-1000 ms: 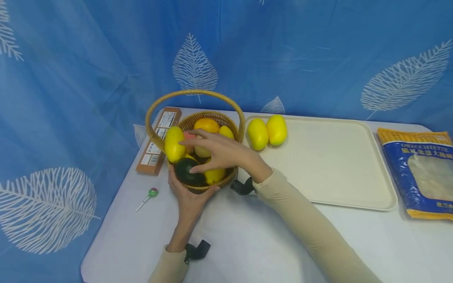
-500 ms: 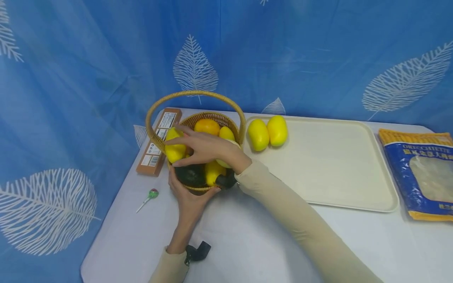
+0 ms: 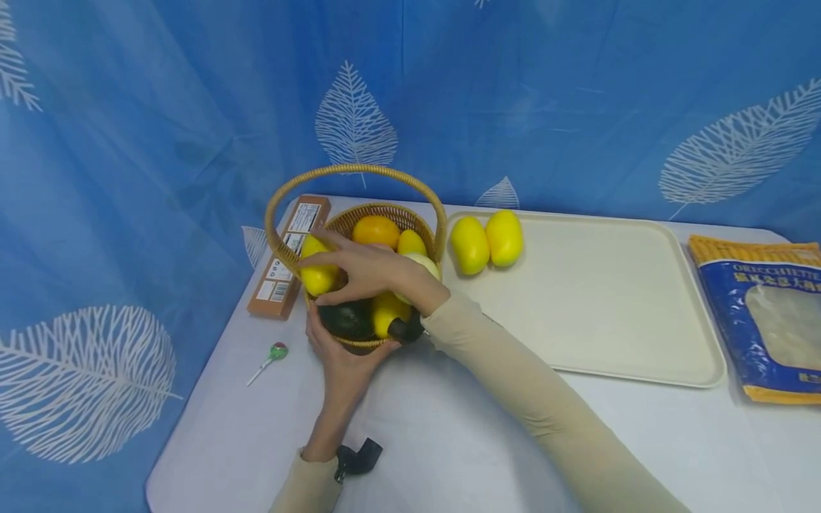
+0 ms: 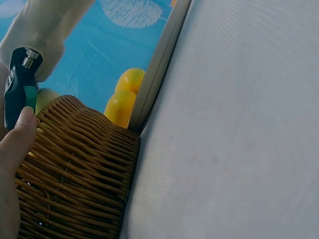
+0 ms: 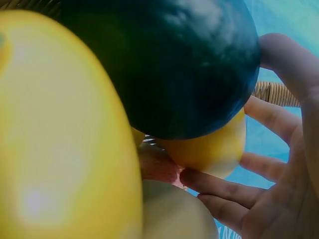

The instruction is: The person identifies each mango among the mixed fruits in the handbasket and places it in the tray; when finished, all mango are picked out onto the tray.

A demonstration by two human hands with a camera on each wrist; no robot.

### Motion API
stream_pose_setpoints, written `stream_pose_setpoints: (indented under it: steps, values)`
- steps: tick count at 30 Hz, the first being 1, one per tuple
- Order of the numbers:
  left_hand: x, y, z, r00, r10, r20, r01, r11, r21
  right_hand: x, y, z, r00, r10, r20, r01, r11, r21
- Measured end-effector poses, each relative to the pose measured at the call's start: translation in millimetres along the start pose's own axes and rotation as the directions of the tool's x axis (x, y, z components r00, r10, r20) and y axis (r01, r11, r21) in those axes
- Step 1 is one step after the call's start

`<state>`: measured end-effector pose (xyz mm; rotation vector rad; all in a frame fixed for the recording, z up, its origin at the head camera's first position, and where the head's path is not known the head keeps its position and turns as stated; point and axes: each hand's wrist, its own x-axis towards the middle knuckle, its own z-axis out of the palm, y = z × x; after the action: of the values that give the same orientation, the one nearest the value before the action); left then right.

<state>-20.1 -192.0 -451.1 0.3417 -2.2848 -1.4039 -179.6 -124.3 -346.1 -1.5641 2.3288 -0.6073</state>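
Note:
A wicker basket (image 3: 417, 224) with a tall arched handle holds several fruits. My left hand (image 3: 344, 363) grips its near side, with the thumb (image 4: 17, 142) lying along the woven wall in the left wrist view. Over the basket, my right hand (image 3: 365, 271) has its fingers and thumb around a yellow mango (image 3: 318, 279) at the left rim. Below that hand sit a smooth dark green fruit (image 3: 346, 319) and a yellow fruit (image 3: 388, 313). An orange fruit (image 3: 375, 231), a small yellow one (image 3: 411, 243) and a pale round one (image 3: 423, 265) lie farther back and right, the pale one partly hidden.
A cream tray (image 3: 609, 299) stands right of the basket, with two yellow mangoes (image 3: 470, 246) at its left end. An orange-and-blue pasta bag (image 3: 763, 320) lies beyond it. Left of the basket are a brown box (image 3: 272, 296) and a lollipop (image 3: 277, 350).
My right hand has moved left and closed round the yellow mango at the rim. The pale round fruit now shows on the basket's right side. My left hand stays on the basket.

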Motion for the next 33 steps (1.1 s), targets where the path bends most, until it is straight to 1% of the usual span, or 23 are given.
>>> stream_pose_setpoints:
  steps: [3, 7, 10, 13, 18, 21, 24, 27, 29, 31, 33]
  values:
    - [-0.1, -1.2, 0.4, 1.000, 0.004, -0.003, -0.004, 1.000, 0.005, -2.9, 1, -2, 0.999, -0.023, -0.032, 0.024, 0.999, 0.025]
    - [-1.3, -1.2, 1.3, 1.000, 0.004, -0.006, -0.004, 1.000, -0.001, -11.8, 2, -7, 0.993, -0.055, -0.100, 0.063, 0.995, 0.081]
    - [-2.4, -0.6, 1.6, 1.000, 0.004, -0.010, -0.004, 1.000, -0.007, -20.7, 4, -11, 0.984, -0.063, -0.167, 0.079, 0.993, 0.088]
    - [-3.0, -0.1, 1.7, 1.000, 0.007, -0.013, -0.007, 1.000, -0.008, -30.9, 6, -13, 0.971, -0.069, -0.228, 0.088, 0.993, 0.075]
    - [-3.5, -0.4, 1.9, 1.000, 0.016, -0.017, -0.016, 1.000, 0.003, -50.7, 5, -10, 0.949, -0.082, -0.303, 0.106, 0.992, 0.063]
    - [-1.7, -0.3, 2.4, 1.000, 0.026, -0.014, -0.026, 1.000, 0.002, -63.8, 5, -7, 0.929, -0.090, -0.360, 0.123, 0.990, 0.070]
    - [-0.4, -0.1, 2.8, 1.000, 0.028, -0.013, -0.028, 1.000, -0.003, -75.5, 5, -5, 0.896, -0.104, -0.431, 0.148, 0.987, 0.068]
    - [0.2, 0.2, 2.8, 1.000, 0.020, -0.016, -0.020, 1.000, -0.007, -85.8, 5, -4, 0.867, -0.125, -0.483, 0.171, 0.984, 0.054]
    - [0.3, 0.9, 2.8, 1.000, 0.010, -0.018, -0.010, 1.000, -0.002, -91.4, 6, -4, 0.855, -0.135, -0.501, 0.185, 0.981, 0.053]
    - [0.4, 2.9, 2.8, 1.000, 0.003, -0.018, -0.003, 1.000, -0.004, -97.2, 7, -4, 0.850, -0.139, -0.508, 0.193, 0.980, 0.054]
    - [0.8, 8.2, 2.4, 1.000, 0.010, -0.015, -0.010, 1.000, -0.014, -103.9, 7, -5, 0.846, -0.137, -0.515, 0.194, 0.979, 0.058]
